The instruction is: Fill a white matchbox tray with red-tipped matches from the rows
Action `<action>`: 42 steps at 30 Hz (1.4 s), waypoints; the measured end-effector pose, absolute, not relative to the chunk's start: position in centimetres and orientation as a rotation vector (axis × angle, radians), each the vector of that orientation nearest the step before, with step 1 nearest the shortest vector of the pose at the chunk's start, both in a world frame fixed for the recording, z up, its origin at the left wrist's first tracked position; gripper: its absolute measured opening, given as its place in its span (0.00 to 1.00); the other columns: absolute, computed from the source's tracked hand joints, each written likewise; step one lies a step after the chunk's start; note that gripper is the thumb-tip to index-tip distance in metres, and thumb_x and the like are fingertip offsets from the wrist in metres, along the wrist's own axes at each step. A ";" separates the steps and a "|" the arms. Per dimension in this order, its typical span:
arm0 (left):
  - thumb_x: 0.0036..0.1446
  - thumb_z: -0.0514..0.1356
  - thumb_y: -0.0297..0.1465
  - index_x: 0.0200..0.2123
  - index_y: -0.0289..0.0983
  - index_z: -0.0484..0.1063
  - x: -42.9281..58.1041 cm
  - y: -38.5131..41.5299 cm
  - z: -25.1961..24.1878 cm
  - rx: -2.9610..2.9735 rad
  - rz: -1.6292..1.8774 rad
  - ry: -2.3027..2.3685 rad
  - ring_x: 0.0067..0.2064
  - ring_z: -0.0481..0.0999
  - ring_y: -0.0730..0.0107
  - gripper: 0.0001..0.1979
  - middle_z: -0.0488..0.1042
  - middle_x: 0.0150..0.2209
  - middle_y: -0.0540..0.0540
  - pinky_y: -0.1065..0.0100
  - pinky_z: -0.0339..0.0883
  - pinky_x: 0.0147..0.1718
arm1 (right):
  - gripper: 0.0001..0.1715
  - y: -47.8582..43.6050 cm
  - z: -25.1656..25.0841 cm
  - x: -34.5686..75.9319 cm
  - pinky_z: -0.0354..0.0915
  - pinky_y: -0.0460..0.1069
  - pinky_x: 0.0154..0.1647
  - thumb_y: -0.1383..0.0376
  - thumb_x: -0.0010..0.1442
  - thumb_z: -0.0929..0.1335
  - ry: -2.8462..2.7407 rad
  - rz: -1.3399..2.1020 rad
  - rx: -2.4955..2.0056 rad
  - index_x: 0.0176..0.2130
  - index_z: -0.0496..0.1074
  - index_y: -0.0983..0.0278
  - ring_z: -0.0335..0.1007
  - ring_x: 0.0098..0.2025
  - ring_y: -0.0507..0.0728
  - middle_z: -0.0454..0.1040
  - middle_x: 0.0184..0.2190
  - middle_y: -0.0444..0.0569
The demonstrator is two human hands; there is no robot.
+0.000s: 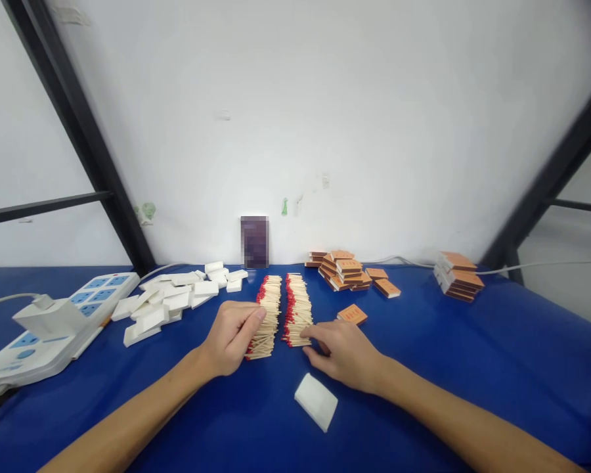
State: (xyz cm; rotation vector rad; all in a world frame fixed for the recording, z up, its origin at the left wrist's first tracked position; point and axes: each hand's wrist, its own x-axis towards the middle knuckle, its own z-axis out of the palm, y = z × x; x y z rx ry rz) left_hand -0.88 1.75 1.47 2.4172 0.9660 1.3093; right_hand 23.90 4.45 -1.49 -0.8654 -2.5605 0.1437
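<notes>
Two long rows of red-tipped matchsticks lie side by side on the blue table: a left row (266,315) and a right row (298,309). My left hand (232,338) is closed beside the left row, thumb pressed to the curled fingers; whatever they may hold is hidden. At the near end of the right row, my right hand (347,351) has its index fingertip on the matchsticks, with the thumb apart below. A small white matchbox tray (316,402) rests in front of my right hand, its inside not clearly shown. Just beyond that hand is an orange matchbox (352,315).
White matchbox trays (177,300) are heaped at the left, near a power strip (79,328) with a plugged-in adapter. Orange matchboxes (347,268) pile up at the back, and another stack (460,276) stands farther right. A pixelated dark rectangle (255,242) leans on the wall.
</notes>
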 end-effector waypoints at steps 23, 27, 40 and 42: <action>0.64 0.49 0.25 0.27 0.39 0.46 0.1 0.3 2.8 2.573 0.940 0.847 0.27 0.54 0.71 0.15 0.54 0.25 0.53 0.66 0.48 0.28 | 0.06 4.3 -0.6 24.0 0.52 0.46 0.29 0.67 0.62 0.66 -2.613 0.284 -0.857 0.35 0.74 0.64 0.64 0.26 0.51 0.73 0.25 0.43; 0.61 0.52 0.22 0.25 0.39 0.43 0.4 0.4 1.8 2.606 1.060 0.749 0.26 0.51 0.71 0.18 0.49 0.22 0.54 0.64 0.47 0.28 | 0.07 4.2 -0.6 24.1 0.52 0.46 0.29 0.67 0.61 0.66 -2.606 0.290 -0.868 0.39 0.75 0.65 0.64 0.27 0.51 0.73 0.26 0.44; 0.57 0.57 0.30 0.44 0.37 0.65 2.8 -1.0 0.8 2.886 0.698 0.696 0.34 0.70 0.65 0.11 0.71 0.33 0.47 0.65 0.62 0.33 | 0.07 4.4 -0.6 24.2 0.50 0.47 0.30 0.67 0.63 0.66 -2.637 0.265 -0.843 0.38 0.74 0.64 0.68 0.31 0.52 0.77 0.31 0.46; 0.58 0.58 0.34 0.50 0.37 0.65 2.8 -1.2 0.6 2.929 0.508 0.741 0.34 0.73 0.63 0.17 0.74 0.35 0.47 0.63 0.65 0.35 | 0.07 4.4 -0.7 24.2 0.50 0.47 0.30 0.66 0.63 0.66 -2.630 0.240 -0.866 0.37 0.74 0.63 0.68 0.31 0.52 0.76 0.29 0.45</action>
